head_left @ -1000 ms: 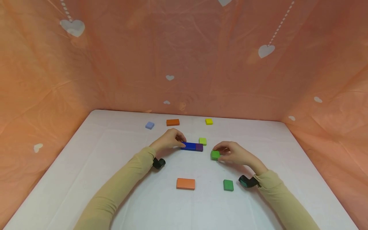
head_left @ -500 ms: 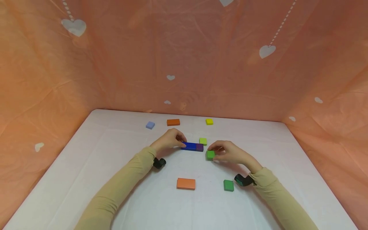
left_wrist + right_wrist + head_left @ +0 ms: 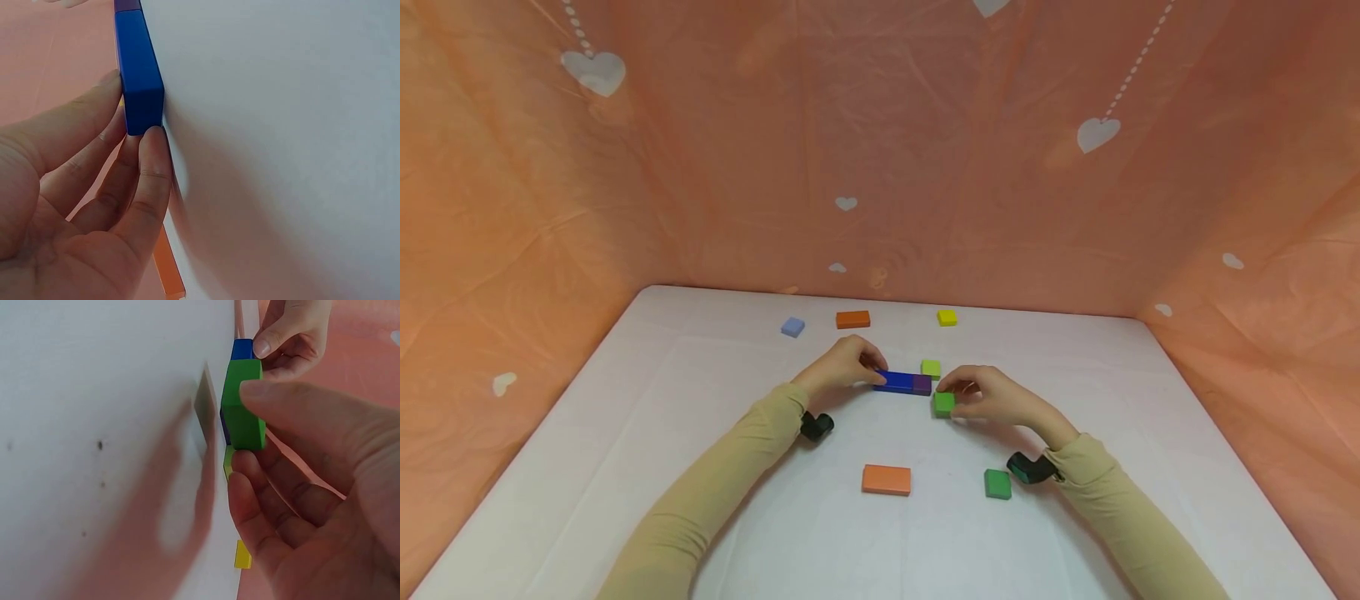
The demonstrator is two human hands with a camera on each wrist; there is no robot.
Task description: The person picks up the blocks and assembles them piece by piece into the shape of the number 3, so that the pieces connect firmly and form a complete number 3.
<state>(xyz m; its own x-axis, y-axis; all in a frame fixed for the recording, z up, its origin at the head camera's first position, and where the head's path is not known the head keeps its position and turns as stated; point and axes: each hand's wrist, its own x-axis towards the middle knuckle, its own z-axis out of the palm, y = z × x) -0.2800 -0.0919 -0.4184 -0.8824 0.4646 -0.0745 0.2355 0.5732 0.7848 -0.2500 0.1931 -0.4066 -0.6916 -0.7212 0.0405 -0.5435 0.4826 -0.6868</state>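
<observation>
In the head view my left hand (image 3: pixel 847 365) grips the left end of a long blue block (image 3: pixel 897 382) on the table. A small purple block (image 3: pixel 922 384) butts against its right end. The left wrist view has thumb and fingers around the near end of the blue block (image 3: pixel 141 69). My right hand (image 3: pixel 1000 395) pinches a square bright green block (image 3: pixel 943 405), just right of and nearer than the purple one. Its shadow lies apart from the green block (image 3: pixel 244 403) in the right wrist view, so it is held above the table. A lime block (image 3: pixel 931 368) lies behind the purple one.
Along the back of the white table (image 3: pixel 737 517) lie a pale blue block (image 3: pixel 792 327), an orange-brown block (image 3: pixel 853 319) and a yellow block (image 3: pixel 947 317). Nearer are an orange block (image 3: pixel 886 480) and a dark green block (image 3: pixel 997 484). Peach curtains (image 3: pixel 880 150) surround the table.
My right hand has moved left with the bright green block, bringing it close to the purple block. The left hand stays on the blue block.
</observation>
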